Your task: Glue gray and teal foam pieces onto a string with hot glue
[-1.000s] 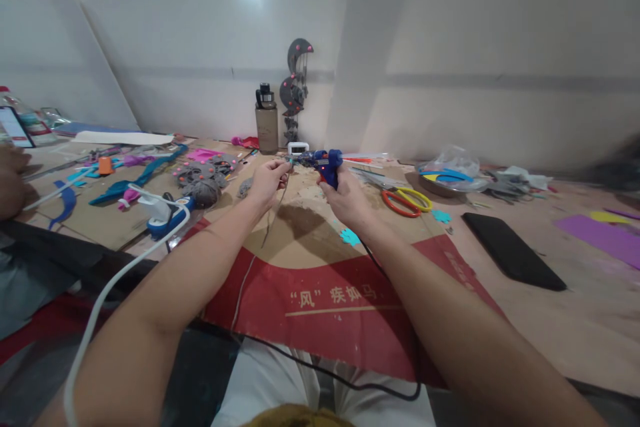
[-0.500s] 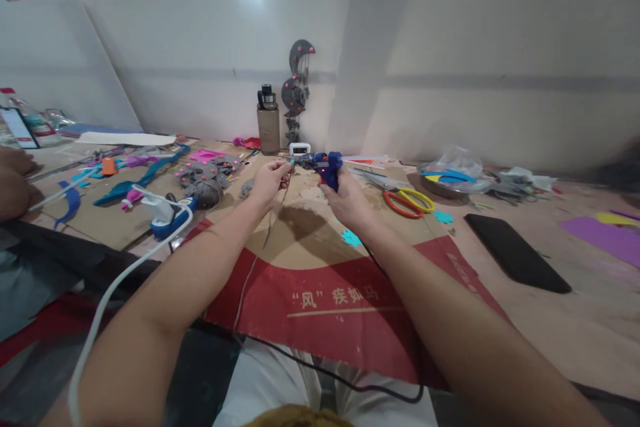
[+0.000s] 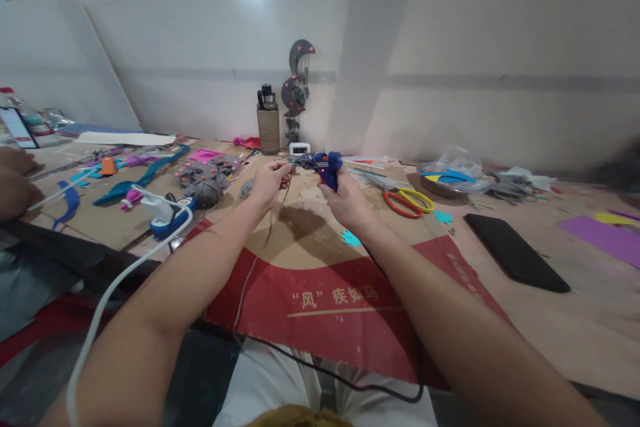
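My right hand (image 3: 346, 199) is wrapped around the handle of a blue hot glue gun (image 3: 327, 165), whose nozzle points left. At that nozzle, my left hand (image 3: 273, 183) pinches a small piece that is too tiny to make out, with a speck of teal at the fingertips. A thin grey yarn (image 3: 269, 233) hangs from the left fingers and runs down over the cardboard sheet (image 3: 320, 253) with its red printed border. A teal flower-shaped cutout (image 3: 351, 238) lies below my right wrist.
Scissors (image 3: 407, 202) with red and yellow handles and a black phone (image 3: 515, 251) lie to the right. Left are a grey yarn ball (image 3: 207, 192), a blue power strip (image 3: 173, 219) and a white cable (image 3: 107, 300). A bottle (image 3: 269, 123) stands behind. Another person's arm (image 3: 15, 183) rests far left.
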Demonstrator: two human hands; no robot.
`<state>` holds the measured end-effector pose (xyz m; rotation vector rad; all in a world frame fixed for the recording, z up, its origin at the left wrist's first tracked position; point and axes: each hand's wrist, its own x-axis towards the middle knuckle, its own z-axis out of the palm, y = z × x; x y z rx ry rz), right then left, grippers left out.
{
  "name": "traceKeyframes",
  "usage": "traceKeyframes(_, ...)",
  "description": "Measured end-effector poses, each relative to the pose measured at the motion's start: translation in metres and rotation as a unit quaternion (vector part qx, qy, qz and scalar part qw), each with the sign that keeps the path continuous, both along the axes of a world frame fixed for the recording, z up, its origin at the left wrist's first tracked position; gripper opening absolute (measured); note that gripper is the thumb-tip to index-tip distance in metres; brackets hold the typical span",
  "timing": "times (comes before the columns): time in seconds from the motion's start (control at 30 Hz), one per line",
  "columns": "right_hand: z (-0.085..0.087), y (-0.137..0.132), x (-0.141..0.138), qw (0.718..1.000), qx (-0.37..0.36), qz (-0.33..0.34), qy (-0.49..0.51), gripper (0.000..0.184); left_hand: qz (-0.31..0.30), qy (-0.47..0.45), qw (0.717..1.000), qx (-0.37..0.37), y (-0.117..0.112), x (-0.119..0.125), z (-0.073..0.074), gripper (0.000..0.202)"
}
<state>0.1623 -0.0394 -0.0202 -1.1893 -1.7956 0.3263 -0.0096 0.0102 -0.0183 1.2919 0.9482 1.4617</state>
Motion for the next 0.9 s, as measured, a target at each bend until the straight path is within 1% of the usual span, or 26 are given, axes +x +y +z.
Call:
traceKeyframes(0.1, 0.000, 0.001, 0.000, 1.000, 0.003, 0.010, 0.014, 0.025, 0.000, 0.006, 1.000, -0.009, -0.001, 0.001, 0.001, 0.017)
traceKeyframes(0.27, 0.000, 0.001, 0.001, 1.000, 0.011, 0.005, 0.009, 0.024, -0.008, 0.009, 1.000, 0.000, 0.001, 0.001, -0.001, 0.016)
traceKeyframes(0.43, 0.001, 0.000, 0.000, 1.000, 0.009, 0.004, 0.012, 0.027, 0.009, 0.005, 1.000, 0.009, 0.000, 0.001, -0.001, 0.019)
traceKeyframes(0.6, 0.001, 0.000, 0.000, 1.000, 0.000, 0.002, 0.015, 0.022, 0.013, -0.001, 1.000, 0.008, -0.001, 0.000, 0.001, 0.019)
traceKeyframes(0.67, 0.001, 0.000, -0.001, 0.999, -0.007, 0.006, 0.037, 0.021, 0.009, -0.007, 1.000, -0.003, 0.000, -0.001, 0.001, 0.019)
traceKeyframes(0.73, -0.001, 0.002, -0.001, 0.996, -0.024, 0.013, 0.080, 0.020, 0.008, -0.022, 1.000, -0.019, 0.001, -0.002, 0.001, 0.018)
traceKeyframes(0.83, -0.004, 0.010, 0.004, 0.981, -0.081, 0.033, 0.175, 0.019, 0.020, -0.039, 0.998, -0.035, 0.002, -0.003, 0.001, 0.015)
traceKeyframes(0.9, -0.008, 0.019, 0.011, 0.968, -0.121, 0.022, 0.221, 0.016, 0.023, -0.036, 0.998, -0.037, 0.002, -0.002, 0.002, 0.015)
